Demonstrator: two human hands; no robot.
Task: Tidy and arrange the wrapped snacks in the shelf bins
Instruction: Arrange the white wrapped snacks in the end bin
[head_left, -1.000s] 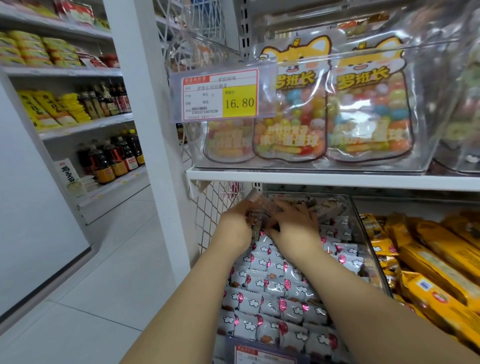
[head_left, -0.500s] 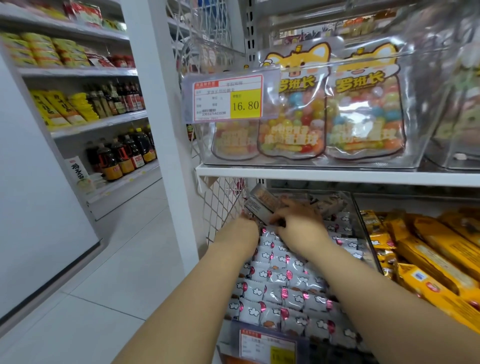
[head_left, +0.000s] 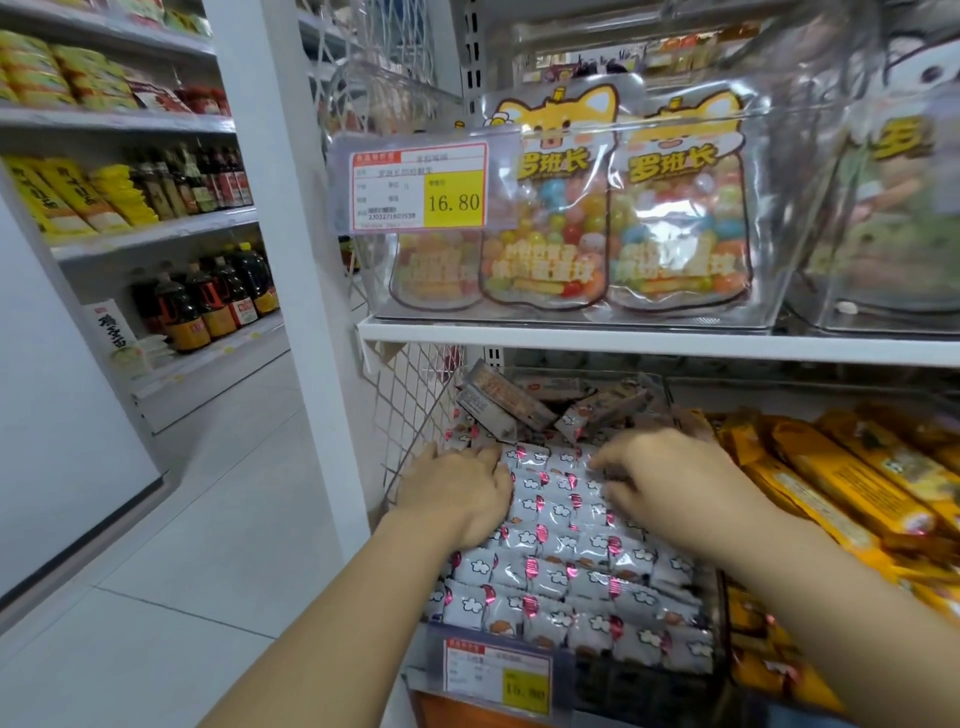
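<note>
Low on the shelf, under the white shelf board (head_left: 649, 340), wrapped snacks (head_left: 561, 566) fill a clear bin (head_left: 719, 603), small silver-white packets with pink marks, laid in rough rows front to back. At the bin's back a few lie loose and tilted, incl. one longer grey packet (head_left: 498, 397) propped at an angle against the wire mesh side (head_left: 410, 400).

Handling, as a guess: packets look light, soft, crinkly film, slippery against each other, contents maybe crushable. Best to push rows flat with palms or pinch a single packet by its sealed end; no hard squeeze.

Left hand (head_left: 462, 493) lies palm down on the rows at the bin's left edge, fingers (head_left: 485, 457) together, flat, clamped on nothing. Right hand (head_left: 670, 483) is palm down over the middle-right rows, fingers (head_left: 605, 460) slightly spread and curled onto the packets; can't tell if one is pinched underneath.

Versus the earlier frames: both hands were up at the back of the bin, close together around the grey packet, right hand touching it. Now they are pulled toward the front and set apart, pressing the rows; the grey packet sits free at the back, still tilted. Camera also shifted, so the lower price tag (head_left: 498, 675) shows more.

Around: yellow snack bars (head_left: 852, 478) in the next bin right, candy bags (head_left: 675, 208) in the bin above with a 16.80 tag (head_left: 421, 187), sauce bottles (head_left: 208, 306) on shelves far left.
</note>
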